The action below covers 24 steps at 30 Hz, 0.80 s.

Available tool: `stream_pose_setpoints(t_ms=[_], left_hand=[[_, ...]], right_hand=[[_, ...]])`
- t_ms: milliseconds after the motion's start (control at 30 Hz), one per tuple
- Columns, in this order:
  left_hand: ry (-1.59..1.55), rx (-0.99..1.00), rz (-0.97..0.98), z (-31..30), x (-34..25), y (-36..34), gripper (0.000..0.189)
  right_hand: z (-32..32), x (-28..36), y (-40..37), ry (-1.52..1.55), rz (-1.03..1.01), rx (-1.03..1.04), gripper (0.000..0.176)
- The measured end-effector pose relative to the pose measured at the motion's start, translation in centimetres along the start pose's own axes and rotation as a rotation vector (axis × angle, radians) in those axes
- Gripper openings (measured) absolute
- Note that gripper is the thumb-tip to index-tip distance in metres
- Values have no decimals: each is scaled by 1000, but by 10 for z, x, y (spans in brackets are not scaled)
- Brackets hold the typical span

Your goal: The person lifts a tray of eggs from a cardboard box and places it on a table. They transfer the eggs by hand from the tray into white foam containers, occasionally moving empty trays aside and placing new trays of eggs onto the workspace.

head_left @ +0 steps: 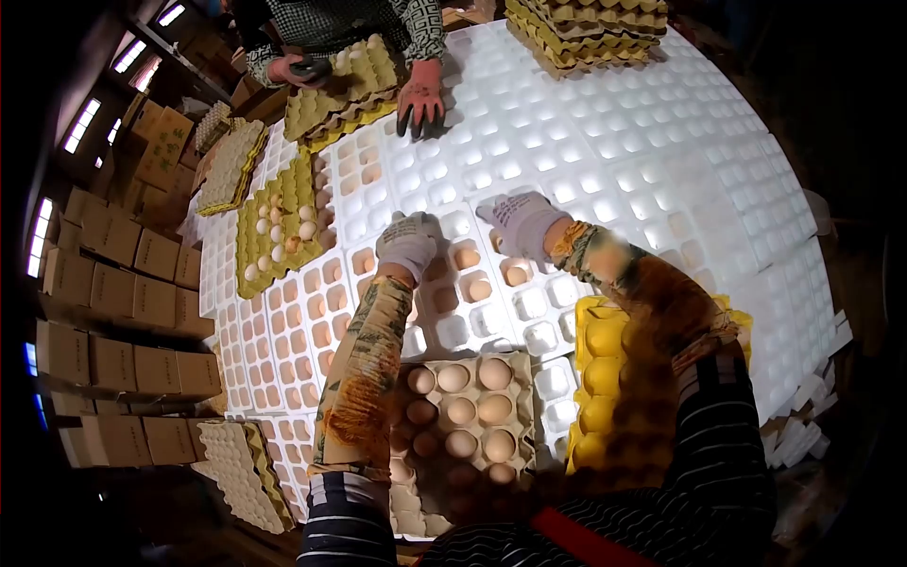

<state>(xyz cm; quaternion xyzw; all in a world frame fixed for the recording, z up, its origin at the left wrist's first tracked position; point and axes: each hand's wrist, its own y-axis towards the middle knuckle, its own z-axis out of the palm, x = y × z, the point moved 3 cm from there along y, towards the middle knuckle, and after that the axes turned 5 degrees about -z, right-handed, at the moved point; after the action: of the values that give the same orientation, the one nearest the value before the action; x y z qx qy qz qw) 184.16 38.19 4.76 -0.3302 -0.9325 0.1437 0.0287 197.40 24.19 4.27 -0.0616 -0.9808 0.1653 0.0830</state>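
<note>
My left hand [409,244], in a pale printed glove, is low over the white foam egg tray [458,222]. Its fingers curl downward, and whatever is under them is hidden. To its right, my right hand [521,222] bends over the foam cells in a matching glove, fingers closed together and their grip out of sight. Several brown eggs sit in the cells below and between the hands, among them one egg [479,289]. Close to my body, a grey pulp tray [522,406] holds several brown eggs. Beside it, under my right forearm, lies a yellow egg tray [599,378].
Across the table a person's red-and-black gloved hand [421,99] rests on the foam, near a pulp tray [354,85] with a few eggs. A yellow tray [274,227] of eggs lies left. Stacked trays [590,38] stand at the back; cardboard boxes [113,307] line the left.
</note>
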Motion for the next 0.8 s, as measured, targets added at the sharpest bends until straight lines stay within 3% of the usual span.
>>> stream_pose_setpoints(t_ms=[100,167,233,300,333,367,433,467,533,567,600,633,700,800], left_hand=[[-87,-70,73,6,7,9,41],[-225,-275,109,16,-3,19,50],[-525,-454,290,30,-19,31,50],[-347,-472,267,48,-30,32,47],[-104,-566,235,55,-31,27,48],[-107,-566,231,57,-28,28,48],[-412,-550,288,28,-24,10,41],[-602,-440,414,-2,-24,-11,43],[-1150,34,598,-79,-24,-114,45],[-1245,108,761,-110,-17,-176,30],[-1167,86,1437,-124,-8,-207,31],[-1196,242,1643,-124,3,-247,29],[-1262,359,1706,-119,14,-320,26],[-1343,224,1675,-97,49,-379,21]], right_hand=[[-19,-3,15,51,111,-16,51],[-11,-5,38,-179,154,-106,44],[4,-12,64,-258,137,-115,40],[9,-18,76,-197,137,-218,38],[0,-18,65,-97,164,-203,43],[-11,-19,56,-100,161,-200,43],[-18,-24,45,264,36,-158,49],[-14,-25,41,246,-3,-138,52],[-10,-20,34,276,18,-152,53],[-8,-15,31,308,41,-169,54],[-5,-8,30,316,45,-175,56],[-5,5,22,313,29,-176,57],[-7,40,9,427,-111,-318,51],[-23,114,-45,446,-134,-210,46]])
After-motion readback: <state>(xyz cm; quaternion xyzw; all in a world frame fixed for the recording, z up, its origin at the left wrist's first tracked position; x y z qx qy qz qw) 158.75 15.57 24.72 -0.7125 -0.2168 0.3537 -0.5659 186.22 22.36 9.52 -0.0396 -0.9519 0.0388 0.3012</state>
